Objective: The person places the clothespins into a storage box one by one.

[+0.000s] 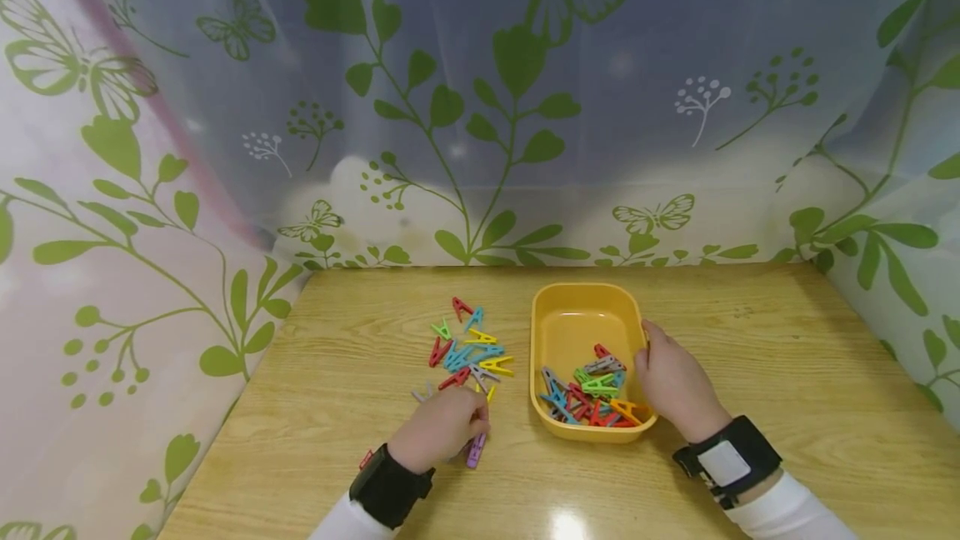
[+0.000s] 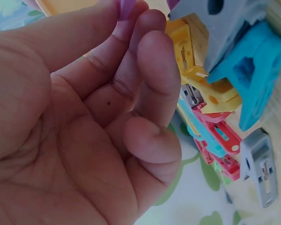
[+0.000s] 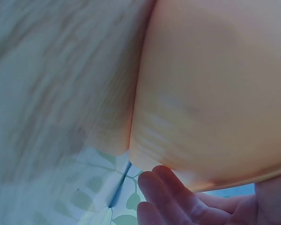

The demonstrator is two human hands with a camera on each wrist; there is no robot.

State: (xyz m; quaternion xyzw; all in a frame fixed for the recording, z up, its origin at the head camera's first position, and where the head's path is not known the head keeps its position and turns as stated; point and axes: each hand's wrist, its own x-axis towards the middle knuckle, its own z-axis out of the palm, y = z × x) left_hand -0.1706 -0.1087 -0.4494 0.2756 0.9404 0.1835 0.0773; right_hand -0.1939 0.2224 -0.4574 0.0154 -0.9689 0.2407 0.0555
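Note:
My left hand (image 1: 442, 425) pinches a purple clothespin (image 1: 476, 450) just above the table, left of the basket. In the left wrist view, only a bit of that purple clothespin (image 2: 126, 7) shows at the fingertips. My right hand (image 1: 681, 377) holds the right rim of a yellow plastic basket (image 1: 585, 294). In the right wrist view, the fingers (image 3: 171, 194) lie along the outside of its wall. Several clothespins, among them an orange one (image 1: 627, 412) and a green one (image 1: 598, 384), lie in the near half of the basket.
A loose pile of clothespins, with a yellow one (image 1: 497, 367) and a blue one (image 1: 474, 320), lies on the wooden table (image 1: 337, 348) beyond my left hand. A curtain (image 1: 465, 123) with green leaves and butterflies hangs behind the table and at both sides.

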